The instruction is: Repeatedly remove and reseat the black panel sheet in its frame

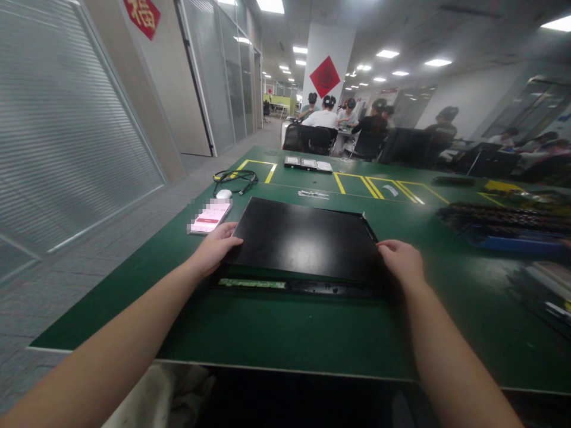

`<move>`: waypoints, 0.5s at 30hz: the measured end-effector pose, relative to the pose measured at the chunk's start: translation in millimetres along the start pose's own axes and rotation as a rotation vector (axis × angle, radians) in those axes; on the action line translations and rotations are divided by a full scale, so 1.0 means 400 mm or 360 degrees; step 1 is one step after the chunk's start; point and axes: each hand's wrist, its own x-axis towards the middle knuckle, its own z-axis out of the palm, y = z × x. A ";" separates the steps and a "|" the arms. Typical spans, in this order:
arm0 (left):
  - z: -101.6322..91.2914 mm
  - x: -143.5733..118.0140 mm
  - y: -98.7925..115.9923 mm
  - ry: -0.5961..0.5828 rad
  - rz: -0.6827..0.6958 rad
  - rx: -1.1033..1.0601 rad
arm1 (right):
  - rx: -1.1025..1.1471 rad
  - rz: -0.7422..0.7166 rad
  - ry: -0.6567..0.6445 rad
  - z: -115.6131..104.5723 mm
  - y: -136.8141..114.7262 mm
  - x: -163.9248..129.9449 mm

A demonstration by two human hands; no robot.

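Head cam: my left hand (pixel 217 245) & right hand (pixel 401 260) lie flat, fingers loosely spread, gripping nothing, on opposite edges of black panel (pixel 303 238) mid green table (pixel 285 333), phone (pixel 209 217) just left; best to press evenly, w/ both sides level

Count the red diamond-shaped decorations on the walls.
2: one red diamond decoration on the white pillar ahead, another on the wall at upper left, cut off by the frame edge. Others may be hidden.
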 end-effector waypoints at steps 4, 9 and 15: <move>-0.002 0.002 -0.004 -0.0014 -0.0012 0.0036 | -0.0010 -0.0005 -0.0008 0.001 0.000 -0.001; -0.003 0.003 -0.006 -0.0011 0.0002 0.0072 | -0.0021 -0.0006 -0.0017 -0.002 -0.003 -0.002; 0.000 0.001 0.000 -0.0018 -0.0020 0.0076 | -0.0033 -0.0013 -0.0014 0.001 0.003 0.003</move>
